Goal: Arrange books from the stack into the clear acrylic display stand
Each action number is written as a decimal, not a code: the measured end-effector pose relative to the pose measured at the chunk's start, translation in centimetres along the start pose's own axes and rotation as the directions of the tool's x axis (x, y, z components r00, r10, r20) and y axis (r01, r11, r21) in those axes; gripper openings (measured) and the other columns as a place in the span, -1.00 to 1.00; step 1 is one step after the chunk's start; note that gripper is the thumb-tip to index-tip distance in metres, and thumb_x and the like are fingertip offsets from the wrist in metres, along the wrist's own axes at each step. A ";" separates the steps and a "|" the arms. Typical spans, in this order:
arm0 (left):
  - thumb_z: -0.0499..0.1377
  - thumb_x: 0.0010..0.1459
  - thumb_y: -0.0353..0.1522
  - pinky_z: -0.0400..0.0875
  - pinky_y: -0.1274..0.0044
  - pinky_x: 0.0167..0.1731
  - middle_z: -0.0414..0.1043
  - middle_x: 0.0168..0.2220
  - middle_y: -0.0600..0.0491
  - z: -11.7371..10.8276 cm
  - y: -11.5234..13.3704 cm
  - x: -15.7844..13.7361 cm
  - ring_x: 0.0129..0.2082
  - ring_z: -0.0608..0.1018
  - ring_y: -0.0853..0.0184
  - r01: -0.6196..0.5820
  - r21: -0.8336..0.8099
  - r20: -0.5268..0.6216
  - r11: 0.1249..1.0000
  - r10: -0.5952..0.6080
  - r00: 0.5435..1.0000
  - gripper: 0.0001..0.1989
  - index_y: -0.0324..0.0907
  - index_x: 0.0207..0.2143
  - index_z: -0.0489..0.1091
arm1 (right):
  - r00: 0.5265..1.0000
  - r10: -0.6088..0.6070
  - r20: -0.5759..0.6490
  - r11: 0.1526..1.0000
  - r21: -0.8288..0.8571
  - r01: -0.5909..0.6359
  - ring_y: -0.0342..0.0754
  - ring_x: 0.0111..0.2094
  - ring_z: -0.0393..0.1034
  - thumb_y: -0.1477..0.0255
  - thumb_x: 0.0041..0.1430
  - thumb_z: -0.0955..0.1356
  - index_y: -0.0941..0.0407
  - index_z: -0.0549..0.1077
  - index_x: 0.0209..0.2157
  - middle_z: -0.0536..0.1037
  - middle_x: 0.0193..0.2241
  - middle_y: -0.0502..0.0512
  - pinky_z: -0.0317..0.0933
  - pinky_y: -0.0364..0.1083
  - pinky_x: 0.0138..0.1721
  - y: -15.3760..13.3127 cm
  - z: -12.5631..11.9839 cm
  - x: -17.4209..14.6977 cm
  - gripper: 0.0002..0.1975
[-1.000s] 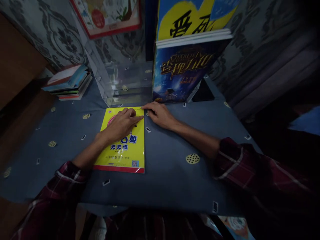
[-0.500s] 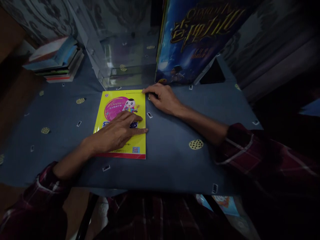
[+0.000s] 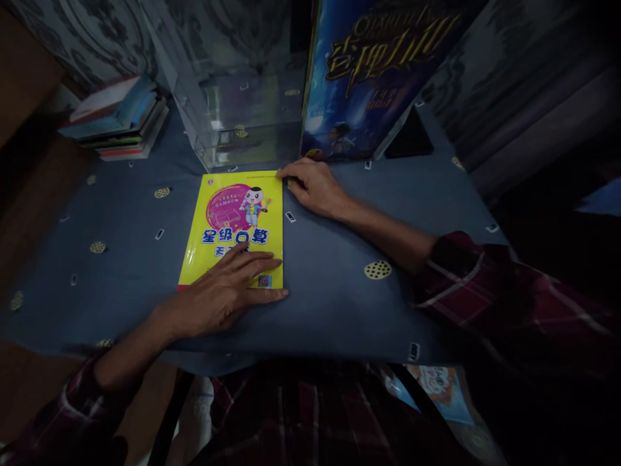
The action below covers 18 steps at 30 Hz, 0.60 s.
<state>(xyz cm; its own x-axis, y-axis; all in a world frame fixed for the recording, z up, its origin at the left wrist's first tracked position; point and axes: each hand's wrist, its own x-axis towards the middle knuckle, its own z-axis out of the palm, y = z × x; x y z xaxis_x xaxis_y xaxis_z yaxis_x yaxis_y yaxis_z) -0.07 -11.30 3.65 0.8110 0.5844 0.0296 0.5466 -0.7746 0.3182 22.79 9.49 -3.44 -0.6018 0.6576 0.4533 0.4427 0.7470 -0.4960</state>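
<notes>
Left fingers (image 3: 262, 265) farther down yellow book (image 3: 233, 217), right fingers (image 3: 297, 171) still at corner

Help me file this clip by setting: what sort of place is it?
Probably a home study corner: a cloth-covered table with a yellow book lying on it, a stack of books at far left and a blue book standing behind.

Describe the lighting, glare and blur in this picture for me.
Head view: dim overall, nearly black along much of the right edge; head view: the yellow book is brightest, its large lettering readable; head view: faint reflections on the clear stand; head view: the book stack looks soft, seemingly stretched by the lens.
</notes>
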 end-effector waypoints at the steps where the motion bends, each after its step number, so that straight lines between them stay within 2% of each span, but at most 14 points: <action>1: 0.15 0.21 -0.62 0.14 0.01 0.39 0.29 0.35 -0.03 0.1 0.0 0.0 0.39 0.27 0.14 0.001 0.003 -0.003 1.000 -0.001 1.000 -0.35 0.08 0.27 0.36 | 1.000 -0.010 0.004 1.000 -0.008 0.010 0.13 0.00 0.50 0.55 0.29 0.24 0.11 0.60 0.03 0.67 -0.07 0.19 0.35 0.13 0.08 -0.1 0.0 0.0 -0.61; 5: 0.14 0.21 -0.63 0.15 -0.03 0.36 0.29 0.34 -0.08 0.7 -0.1 -0.2 0.37 0.30 0.12 -0.009 0.014 -0.043 1.000 0.010 0.999 -0.34 0.08 0.28 0.35 | 0.998 -0.029 0.058 0.997 -0.066 0.033 0.20 0.12 0.45 0.49 0.31 0.26 0.14 0.58 0.04 0.64 0.04 0.23 0.28 0.18 0.15 -1.2 -0.2 -0.8 -0.64; 8: 0.13 0.27 -0.59 0.15 0.00 0.37 0.31 0.32 -0.07 1.2 -0.3 -0.3 0.37 0.31 0.16 -0.018 0.007 -0.091 1.000 0.018 0.996 -0.40 0.09 0.27 0.35 | 0.994 -0.058 0.088 0.995 -0.080 0.065 0.24 0.19 0.40 0.47 0.33 0.28 0.13 0.59 0.02 0.65 0.04 0.25 0.21 0.23 0.20 -2.7 -0.7 -2.1 -0.68; 12: 0.15 0.34 -0.50 0.16 0.02 0.37 0.34 0.30 -0.08 1.6 -0.1 -0.4 0.35 0.34 0.18 -0.023 0.016 -0.158 1.000 0.025 0.987 -0.52 0.07 0.24 0.39 | 0.989 -0.117 0.091 0.993 -0.004 0.118 0.21 0.16 0.44 0.49 0.37 0.28 0.09 0.59 0.01 0.66 0.02 0.25 0.25 0.25 0.18 -4.7 -1.3 -4.1 -0.69; 18: 0.18 0.38 -0.39 0.27 0.04 0.32 0.45 0.22 -0.09 1.6 0.5 0.2 0.27 0.45 0.18 0.008 0.086 -0.199 0.996 0.010 0.980 -0.66 -0.03 0.17 0.44 | 0.984 -0.138 0.110 0.989 0.066 0.131 0.13 0.17 0.44 0.49 0.36 0.30 0.06 0.60 0.00 0.64 0.06 0.20 0.27 0.25 0.21 -6.2 -1.6 -6.0 -0.71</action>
<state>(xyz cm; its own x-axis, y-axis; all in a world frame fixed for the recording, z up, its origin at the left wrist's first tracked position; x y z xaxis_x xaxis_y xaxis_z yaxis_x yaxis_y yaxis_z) 0.68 -11.97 2.26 0.7586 0.6132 0.2203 0.5687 -0.7881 0.2354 24.76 1.06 -1.92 -0.7265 0.5335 0.4332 0.3149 0.8186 -0.4803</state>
